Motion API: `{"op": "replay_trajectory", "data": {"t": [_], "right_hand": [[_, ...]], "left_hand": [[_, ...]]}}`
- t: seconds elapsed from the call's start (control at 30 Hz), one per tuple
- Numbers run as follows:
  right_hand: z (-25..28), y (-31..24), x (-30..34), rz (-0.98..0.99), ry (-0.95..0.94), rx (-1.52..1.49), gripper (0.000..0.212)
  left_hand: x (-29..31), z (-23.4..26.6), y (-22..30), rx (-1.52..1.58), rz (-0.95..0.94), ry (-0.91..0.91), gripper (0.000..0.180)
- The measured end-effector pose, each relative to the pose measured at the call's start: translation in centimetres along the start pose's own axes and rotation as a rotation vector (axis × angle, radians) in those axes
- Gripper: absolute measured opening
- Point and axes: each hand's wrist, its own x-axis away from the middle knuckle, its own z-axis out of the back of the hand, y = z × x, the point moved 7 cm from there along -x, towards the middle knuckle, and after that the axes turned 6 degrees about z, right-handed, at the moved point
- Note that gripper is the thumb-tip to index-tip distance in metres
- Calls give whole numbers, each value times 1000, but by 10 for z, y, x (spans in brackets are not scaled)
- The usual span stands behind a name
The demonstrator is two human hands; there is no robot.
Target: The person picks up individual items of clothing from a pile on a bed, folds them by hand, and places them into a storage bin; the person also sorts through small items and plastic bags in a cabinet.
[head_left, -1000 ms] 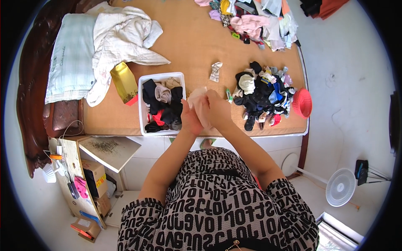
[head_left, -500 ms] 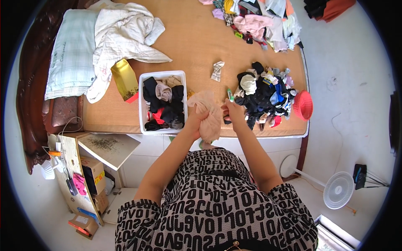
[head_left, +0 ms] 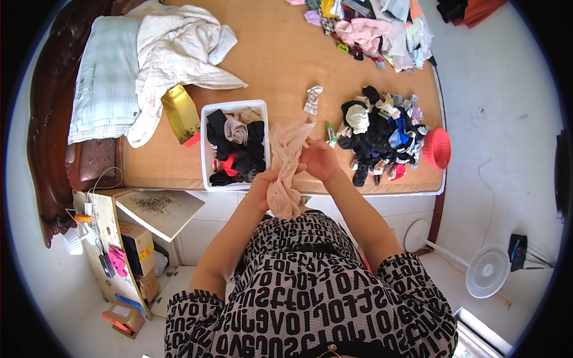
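Note:
Sheer beige stockings (head_left: 285, 161) hang bunched in front of me, above the bed's near edge. My left hand (head_left: 262, 190) is closed round their lower middle, and the loose end drops toward my dress. At their right side my right hand (head_left: 320, 161) has its fingers curled against the fabric, gripping it. Just beyond that hand a small green-and-white item (head_left: 331, 136) lies on the mat. To the left stands a white plastic bin (head_left: 205, 149) holding folded dark, beige and red pieces. A heap of mixed socks (head_left: 382, 134) is on the right.
A patterned sock (head_left: 312, 100) lies alone on the bed mat (head_left: 268, 53). Beside the heap is a red basket (head_left: 437, 148). A gold box (head_left: 181, 113) stands left of the bin, near a quilt (head_left: 173, 53). More clothes (head_left: 370, 33) are piled at the far right.
My right hand has let go of the small green-and-white item and moved left to the stockings. The stockings have come nearer to me and are stretched out longer.

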Motion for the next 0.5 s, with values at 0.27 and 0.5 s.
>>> {"op": "replay_trajectory", "data": {"t": [0.27,0.5], "right_hand": [[18,17,-15,-204,26,-49,52],[-5,-20,-12,-116,139,157,52]], "left_hand": [[0,-10,-7,-104,47,229,52],[1,-8,-8,-176,110,136,57]]}}
